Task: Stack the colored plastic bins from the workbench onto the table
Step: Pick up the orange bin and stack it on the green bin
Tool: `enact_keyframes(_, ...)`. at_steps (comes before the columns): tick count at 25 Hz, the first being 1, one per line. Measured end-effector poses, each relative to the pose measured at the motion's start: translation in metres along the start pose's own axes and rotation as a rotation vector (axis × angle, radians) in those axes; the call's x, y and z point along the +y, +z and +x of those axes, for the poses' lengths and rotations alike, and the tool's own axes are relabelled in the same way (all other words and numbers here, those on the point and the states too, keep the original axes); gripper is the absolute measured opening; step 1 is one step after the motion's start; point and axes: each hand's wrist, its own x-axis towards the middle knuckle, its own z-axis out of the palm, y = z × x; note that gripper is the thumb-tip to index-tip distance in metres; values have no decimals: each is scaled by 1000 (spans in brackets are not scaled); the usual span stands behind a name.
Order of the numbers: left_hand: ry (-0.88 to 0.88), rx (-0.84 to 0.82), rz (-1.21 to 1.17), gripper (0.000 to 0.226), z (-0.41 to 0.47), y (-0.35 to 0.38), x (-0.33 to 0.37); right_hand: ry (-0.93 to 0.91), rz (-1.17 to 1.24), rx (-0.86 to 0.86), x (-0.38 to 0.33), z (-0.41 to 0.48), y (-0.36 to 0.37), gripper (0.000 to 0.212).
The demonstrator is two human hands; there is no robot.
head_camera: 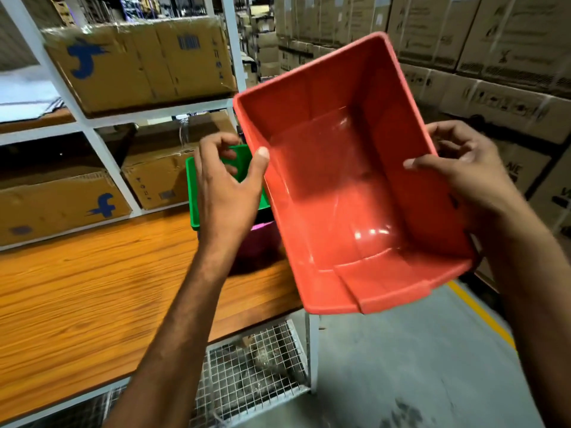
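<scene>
While right hand (469, 174) grips red bin (340, 193) by right wall, left hand (225, 193) thumbs left rim; left grip unclear.

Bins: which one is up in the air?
The red bin, held between the left hand and right hand; the green bin and purple bin sit on the workbench.

Red bin (349, 186) tilted, held between left hand (228, 193), right hand (469, 174)
</scene>
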Motion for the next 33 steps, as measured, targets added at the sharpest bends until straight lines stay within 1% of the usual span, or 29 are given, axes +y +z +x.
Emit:
enact_keyframes(1,-72,-49,-42,43,2,-8,-8,10,54,13,0,6,16,43)
enact_keyframes(3,-173,-154,-136,38,2,-26,-19,49,183,16,-2,15,51,40)
enact_keyframes(5,-154,-195,-174,33,5,-46,-26,96,288,7,-5,23,84,37)
enact_keyframes(7,-107,-150,-164,29,16,-65,-30,128,336,-30,-11,30,114,34)
enact_keyframes(9,-103,-73,-161,27,36,-78,-43,149,344,-134,-15,41,134,37)
enact_keyframes(11,-153,-15,-168,26,62,-91,-61,189,320,-330,-17,52,149,51)
enact_keyframes(13,-200,-14,-174,20,87,-99,-77,216,270,-477,-16,65,161,58)
enact_keyframes(15,-257,-55,-195,11,114,-103,-86,276,299,-546,-12,83,177,57)
enact_keyframes(16,-300,-67,-193,10,128,-103,-90,318,336,-574,-11,94,187,58)
enact_keyframes(18,-412,-98,-182,16,155,-100,-97,382,402,-620,-11,115,207,60)
enact_keyframes(19,-488,-126,-186,17,167,-97,-101,409,435,-636,-11,124,216,57)
enact_keyframes(21,-658,-174,-216,12,186,-91,-111,501,509,-631,-11,139,230,45)
enact_keyframes(23,-771,-206,-266,8,196,-84,-120,568,521,-618,-2,154,240,36)
enact_keyframes(27,-828,-186,-319,11,206,-68,-146,615,452,-621,34,191,248,38)
enact_keyframes(31,-845,-202,-273,20,194,-56,-166,652,444,-585,60,197,250,37)
enact_keyframes(33,-850,-184,-297,14,185,-50,-170,663,416,-578,76,200,253,44)
